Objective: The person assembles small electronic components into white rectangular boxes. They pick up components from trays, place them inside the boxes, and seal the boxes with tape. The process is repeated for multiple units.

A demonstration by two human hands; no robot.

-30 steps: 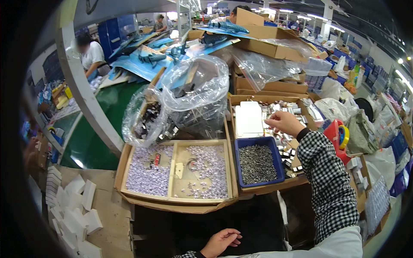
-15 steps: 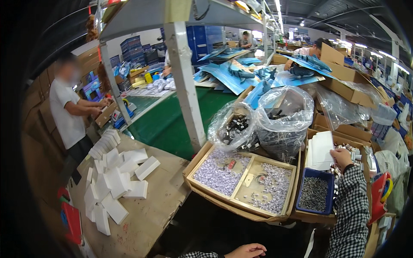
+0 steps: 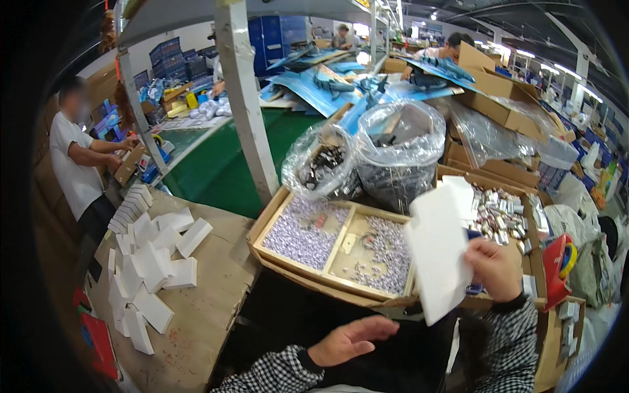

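Note:
My right hand (image 3: 495, 268) grips a flat white cardboard piece (image 3: 436, 252) by its right edge and holds it tilted over the front of the boxes. My left hand (image 3: 350, 339) is empty, its fingers stretched toward the piece without touching it. Behind lies a two-part wooden tray (image 3: 335, 255) with small pale purple parts (image 3: 304, 232) in both sections. More flat white pieces (image 3: 462, 194) lie behind the held one, beside loose small metallic parts (image 3: 498, 213). The held piece and my hand mostly cover a blue bin.
White boxes (image 3: 151, 265) are heaped on the brown-covered table (image 3: 216, 288) at left. Two clear plastic bags (image 3: 401, 147) of dark parts stand behind the tray. A white metal post (image 3: 246, 98) rises beside the green surface (image 3: 209, 160). A person (image 3: 78, 154) works at far left.
My right hand has lifted a flat white piece off the stack and brought it toward me. My left hand has risen further into view. The view has shifted to the right.

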